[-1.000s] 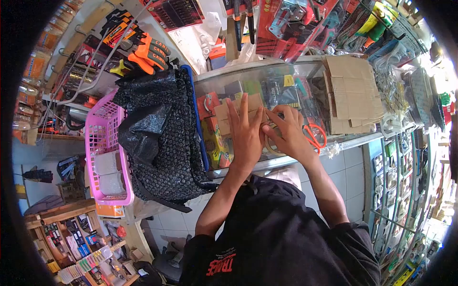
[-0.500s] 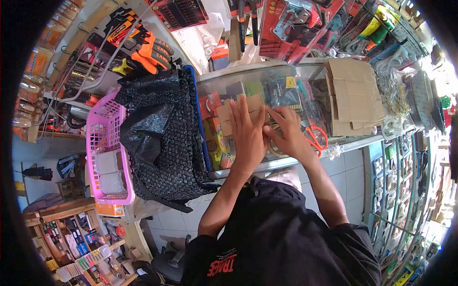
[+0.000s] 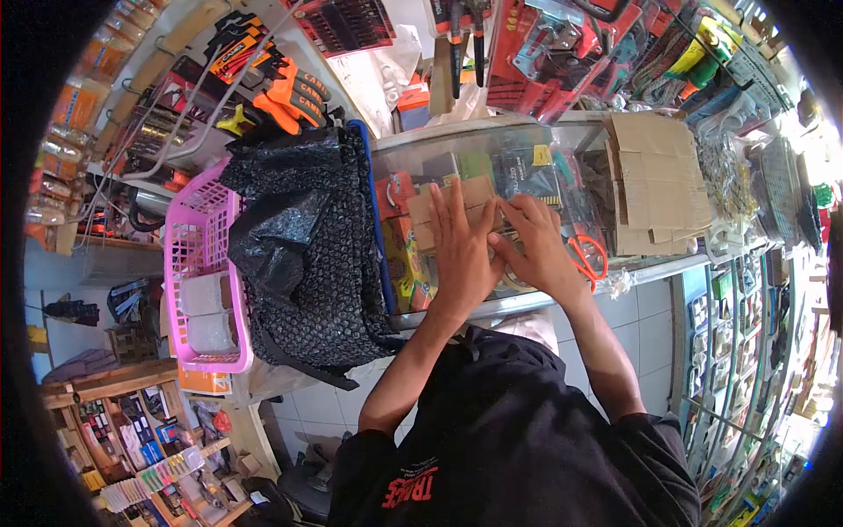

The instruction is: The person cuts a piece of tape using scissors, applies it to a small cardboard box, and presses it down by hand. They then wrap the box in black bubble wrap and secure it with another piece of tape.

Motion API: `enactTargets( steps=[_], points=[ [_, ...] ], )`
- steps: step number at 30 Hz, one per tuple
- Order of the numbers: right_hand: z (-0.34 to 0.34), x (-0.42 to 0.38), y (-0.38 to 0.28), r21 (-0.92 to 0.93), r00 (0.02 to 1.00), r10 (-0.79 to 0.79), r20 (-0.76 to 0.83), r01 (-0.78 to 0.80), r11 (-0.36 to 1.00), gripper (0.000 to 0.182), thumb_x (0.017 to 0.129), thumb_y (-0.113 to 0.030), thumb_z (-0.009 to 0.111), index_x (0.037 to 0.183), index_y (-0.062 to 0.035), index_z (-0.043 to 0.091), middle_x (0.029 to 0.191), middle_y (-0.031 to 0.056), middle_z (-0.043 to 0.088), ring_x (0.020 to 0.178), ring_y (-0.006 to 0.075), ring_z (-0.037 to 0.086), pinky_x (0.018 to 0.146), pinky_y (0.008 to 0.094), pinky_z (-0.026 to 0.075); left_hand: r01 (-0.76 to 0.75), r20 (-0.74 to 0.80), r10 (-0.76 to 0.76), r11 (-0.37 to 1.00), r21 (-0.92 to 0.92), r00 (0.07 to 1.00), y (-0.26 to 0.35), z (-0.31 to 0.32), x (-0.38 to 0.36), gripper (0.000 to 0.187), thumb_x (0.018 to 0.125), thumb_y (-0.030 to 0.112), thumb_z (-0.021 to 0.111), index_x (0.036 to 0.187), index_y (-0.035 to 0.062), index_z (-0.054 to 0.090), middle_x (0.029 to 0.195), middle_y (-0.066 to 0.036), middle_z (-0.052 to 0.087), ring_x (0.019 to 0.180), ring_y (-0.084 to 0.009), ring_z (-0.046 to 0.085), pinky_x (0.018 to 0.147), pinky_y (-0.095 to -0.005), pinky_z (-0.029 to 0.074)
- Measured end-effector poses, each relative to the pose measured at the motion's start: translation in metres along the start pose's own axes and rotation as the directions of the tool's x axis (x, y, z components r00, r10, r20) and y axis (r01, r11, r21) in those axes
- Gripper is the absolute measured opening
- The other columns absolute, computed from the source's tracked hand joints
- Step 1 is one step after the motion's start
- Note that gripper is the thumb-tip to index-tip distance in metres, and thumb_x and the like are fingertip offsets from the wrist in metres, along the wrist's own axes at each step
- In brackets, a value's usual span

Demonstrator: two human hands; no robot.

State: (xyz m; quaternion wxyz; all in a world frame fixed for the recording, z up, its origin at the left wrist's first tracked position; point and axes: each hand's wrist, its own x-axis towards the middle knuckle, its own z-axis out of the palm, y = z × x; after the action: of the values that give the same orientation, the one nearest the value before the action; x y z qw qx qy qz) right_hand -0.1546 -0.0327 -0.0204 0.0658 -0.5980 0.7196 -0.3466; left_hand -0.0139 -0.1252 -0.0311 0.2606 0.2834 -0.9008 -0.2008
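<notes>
A small piece of brown cardboard (image 3: 422,217) lies on the glass counter (image 3: 562,149). My left hand (image 3: 467,268) presses flat on it, its fingers stretched out and partly covering it. At the cardboard's right edge is my right hand (image 3: 540,250), its fingers bent, with the index fingertip and thumb close to the left hand. Whatever those fingers grip is hidden. Part of a tan ring (image 3: 516,281), maybe a tape roll, shows beneath the hands. Scissors with orange handles (image 3: 602,262) lie just right of my right wrist.
Left of the hands, black bubble wrap (image 3: 325,272) drapes beside a pink basket (image 3: 173,290). Stacked flat cardboard (image 3: 663,180) sits on the counter to the right. Packaged tools (image 3: 544,53) hang at the back. Glass shelving (image 3: 724,325) stands at right.
The view has shifted slightly, so the scene sits a little further right and lower. Both hands stay on the cardboard in nearly the same pose.
</notes>
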Motion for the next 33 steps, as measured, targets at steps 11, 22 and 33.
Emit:
enactTargets(
  steps=[11,22,33],
  points=[
    [-0.004,0.001,-0.052,-0.201,0.998,-0.043,-0.054,0.031,0.979,0.055,0.095,-0.034,0.076,0.143,-0.0095,0.063,0.135,0.0194,0.055,0.129,0.041,0.049,0.107,0.0549,0.036,0.075,-0.414,-0.234,0.928,-0.364,0.88,-0.011,-0.003,-0.057,0.074,0.107,0.021,0.06,0.165,-0.0061,0.022,0.171,-0.031,0.02,0.159,-0.0468,0.021,0.128,-0.0575,0.02],
    [0.057,0.022,-0.077,-0.18,0.976,-0.215,0.028,0.217,0.959,0.052,0.102,-0.041,0.062,0.143,-0.0074,0.063,0.144,0.0223,0.049,0.136,0.0439,0.041,0.115,0.06,0.028,0.11,-0.288,-0.267,0.879,-0.463,0.92,-0.059,0.019,-0.064,0.072,0.107,0.024,0.062,0.163,-0.0084,0.029,0.166,-0.03,0.037,0.156,-0.0432,0.036,0.128,-0.0511,0.028],
    [0.05,0.027,-0.094,-0.195,0.985,-0.17,0.044,0.175,0.965,0.058,0.098,-0.042,0.068,0.143,-0.0063,0.061,0.138,0.0176,0.057,0.135,0.039,0.046,0.113,0.0594,0.029,0.156,-0.218,-0.381,0.741,-0.652,0.898,-0.061,0.024,-0.063,0.069,0.102,0.012,0.065,0.161,-0.0066,0.035,0.16,-0.028,0.045,0.151,-0.0455,0.041,0.125,-0.0501,0.033]
  ],
)
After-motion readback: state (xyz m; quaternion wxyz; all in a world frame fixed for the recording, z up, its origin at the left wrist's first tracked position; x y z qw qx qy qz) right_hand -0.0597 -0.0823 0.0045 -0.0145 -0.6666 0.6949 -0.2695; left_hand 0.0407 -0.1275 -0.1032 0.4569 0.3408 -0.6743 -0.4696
